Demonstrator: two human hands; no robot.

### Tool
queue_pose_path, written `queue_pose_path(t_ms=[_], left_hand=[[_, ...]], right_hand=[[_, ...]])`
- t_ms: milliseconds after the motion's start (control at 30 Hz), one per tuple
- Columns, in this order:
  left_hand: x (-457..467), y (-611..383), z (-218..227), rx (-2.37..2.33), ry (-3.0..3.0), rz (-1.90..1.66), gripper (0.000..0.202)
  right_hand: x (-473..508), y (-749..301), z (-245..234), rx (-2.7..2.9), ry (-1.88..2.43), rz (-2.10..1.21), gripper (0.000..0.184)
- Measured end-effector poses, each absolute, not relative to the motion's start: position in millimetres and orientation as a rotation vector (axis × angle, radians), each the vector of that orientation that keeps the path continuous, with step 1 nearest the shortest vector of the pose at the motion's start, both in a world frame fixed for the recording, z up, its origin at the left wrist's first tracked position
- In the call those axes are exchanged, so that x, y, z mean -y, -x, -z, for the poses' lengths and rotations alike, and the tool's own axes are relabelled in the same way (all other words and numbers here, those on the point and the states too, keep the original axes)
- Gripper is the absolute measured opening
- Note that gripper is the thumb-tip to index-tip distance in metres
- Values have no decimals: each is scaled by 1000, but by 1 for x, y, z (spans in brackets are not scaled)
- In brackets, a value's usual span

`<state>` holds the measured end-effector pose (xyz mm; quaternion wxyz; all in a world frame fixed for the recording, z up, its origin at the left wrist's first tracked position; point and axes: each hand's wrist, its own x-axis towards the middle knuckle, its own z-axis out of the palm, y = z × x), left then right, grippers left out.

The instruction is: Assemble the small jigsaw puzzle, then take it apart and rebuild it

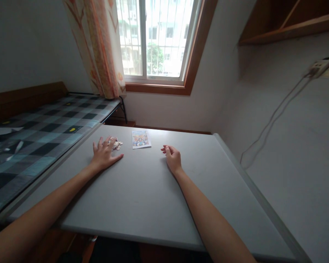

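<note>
My left hand (103, 155) is open, its fingers spread over a small pile of jigsaw puzzle pieces (117, 145) on the left part of the grey table (137, 197). Part of the pile is hidden beneath the fingers. To the right of the pile lies a picture card (141, 139) with a colourful printed design and a white border. Further right, my right hand (172, 157) rests on its side with the fingers curled in and the thumb on top. I see nothing held in it.
A bed with a checked sheet (57, 120) runs along the table's left side. Behind the table are a barred window (159, 40) and a patterned curtain (101, 51). On the right wall hang a cable (265, 128) and a wooden shelf (290, 34).
</note>
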<state>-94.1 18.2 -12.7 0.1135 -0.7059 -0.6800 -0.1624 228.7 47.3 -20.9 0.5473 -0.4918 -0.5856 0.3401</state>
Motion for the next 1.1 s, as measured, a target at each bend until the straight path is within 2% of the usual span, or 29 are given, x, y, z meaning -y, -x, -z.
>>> queue_pose_path(t_ms=[100, 333, 567, 667, 800, 933, 1100], left_hand=[[-32, 88, 15, 2344, 1895, 432, 94], [-65, 88, 14, 2462, 1854, 397, 90], [-86, 94, 18, 2509, 1821, 397, 61], [-84, 92, 17, 2500, 1718, 492, 56], [-67, 67, 6, 2195, 1702, 704, 58], [-45, 21, -4, 1827, 2160, 790, 54], [-18, -26, 2, 1265, 2813, 596, 61]], right_hand=[[-47, -229, 21, 1393, 1168, -813, 38], [-49, -229, 23, 1429, 1165, -802, 34], [-48, -230, 23, 1455, 1183, -790, 31], [-49, -229, 24, 1465, 1197, -790, 31], [-48, -231, 22, 1546, 1244, -723, 31], [-43, -241, 9, 1885, 1402, -293, 34], [-42, -257, 3, 1950, 1799, 35, 55]])
